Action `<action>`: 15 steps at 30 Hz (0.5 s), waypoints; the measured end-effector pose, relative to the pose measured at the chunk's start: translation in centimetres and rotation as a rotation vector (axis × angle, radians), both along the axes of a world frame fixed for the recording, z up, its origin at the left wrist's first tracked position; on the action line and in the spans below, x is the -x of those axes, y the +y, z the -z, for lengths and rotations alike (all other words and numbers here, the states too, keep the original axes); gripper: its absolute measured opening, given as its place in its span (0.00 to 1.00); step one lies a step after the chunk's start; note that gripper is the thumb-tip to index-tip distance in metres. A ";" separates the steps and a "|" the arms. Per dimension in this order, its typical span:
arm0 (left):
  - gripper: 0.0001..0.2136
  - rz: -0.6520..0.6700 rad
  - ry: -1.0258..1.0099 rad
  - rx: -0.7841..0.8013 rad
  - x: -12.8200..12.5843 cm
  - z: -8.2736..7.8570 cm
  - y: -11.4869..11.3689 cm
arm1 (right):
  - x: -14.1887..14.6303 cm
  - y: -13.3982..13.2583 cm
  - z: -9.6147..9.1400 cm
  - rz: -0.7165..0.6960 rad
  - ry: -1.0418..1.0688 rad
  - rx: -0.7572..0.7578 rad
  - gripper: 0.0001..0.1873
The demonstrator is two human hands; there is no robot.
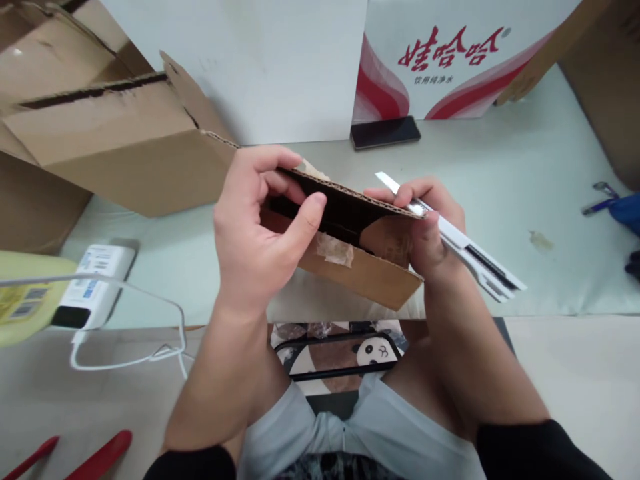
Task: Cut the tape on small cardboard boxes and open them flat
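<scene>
A small brown cardboard box [370,280] is held up between my two hands, its open side towards me and its inside dark. Ragged tape [334,251] clings to its lower edge. My left hand [260,230] is closed on the upper flap, thumb and fingers reaching into the opening. On the right, my right hand [437,230] grips a white utility knife [480,263] with its blade out, pointing up and left. The thumb of that hand also presses the box's right corner. Part of the knife is hidden behind the box edge and fingers.
A black phone [385,133] lies before a white and red carton [450,60]. Larger cardboard boxes [125,140] stand at left. A white power bank [100,283] with a cable [183,327] is near the left edge. At far right sits a blue object [625,212].
</scene>
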State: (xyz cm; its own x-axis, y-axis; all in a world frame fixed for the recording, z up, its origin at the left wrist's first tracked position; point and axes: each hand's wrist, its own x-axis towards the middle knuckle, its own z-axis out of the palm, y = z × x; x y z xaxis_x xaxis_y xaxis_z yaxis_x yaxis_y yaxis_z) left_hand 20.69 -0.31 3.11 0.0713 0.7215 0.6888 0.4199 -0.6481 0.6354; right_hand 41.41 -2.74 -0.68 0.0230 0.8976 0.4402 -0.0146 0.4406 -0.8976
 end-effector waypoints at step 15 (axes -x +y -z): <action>0.07 -0.025 0.114 -0.077 -0.3 0.7 1.7 | 0.0 -0.1 0.1 0.051 -0.030 0.068 0.27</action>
State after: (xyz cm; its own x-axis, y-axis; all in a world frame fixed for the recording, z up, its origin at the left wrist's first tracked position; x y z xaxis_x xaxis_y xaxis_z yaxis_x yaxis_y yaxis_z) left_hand 21.00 1.42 2.44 0.1350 0.6693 0.7306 0.5029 -0.6816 0.5315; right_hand 41.39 -2.81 -0.78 0.0574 0.9234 0.3795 0.0339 0.3781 -0.9251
